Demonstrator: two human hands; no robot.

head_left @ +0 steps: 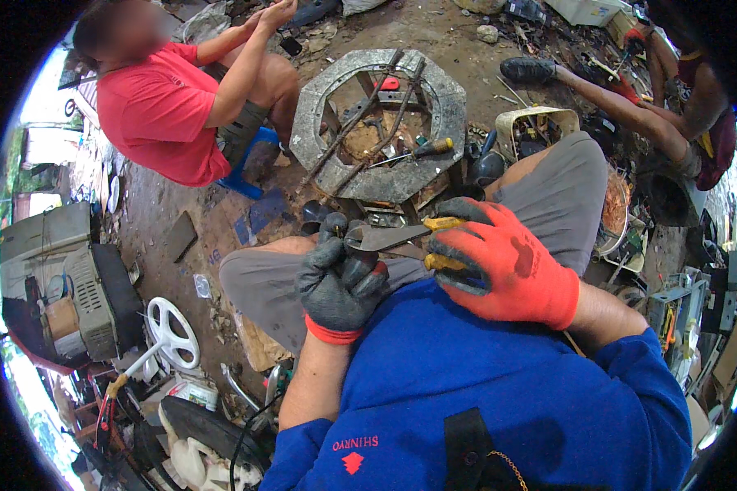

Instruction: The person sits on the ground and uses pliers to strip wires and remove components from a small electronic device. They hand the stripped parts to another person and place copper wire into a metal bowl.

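Observation:
My right hand [504, 262], in a red glove with a dark palm, is closed round the yellow handles of a pair of metal snips [389, 237]. The handles stand apart, and the grey blades point left. Facing them is my left hand [340, 278] in a grey-coated glove, its fingers curled and pinched together. A small dark piece [337, 230] shows at its fingertips, beside the blade tips; its kind cannot be made out. Both hands are over my lap.
Ahead stands an octagonal metal frame [315, 155] with two rusty bars and a yellow-handled screwdriver [432, 147] on it. One person in a red shirt [155, 114] sits at left, another [700, 106] at far right. Scrap lies around, including an old monitor casing [98, 286] and white wheel [172, 331].

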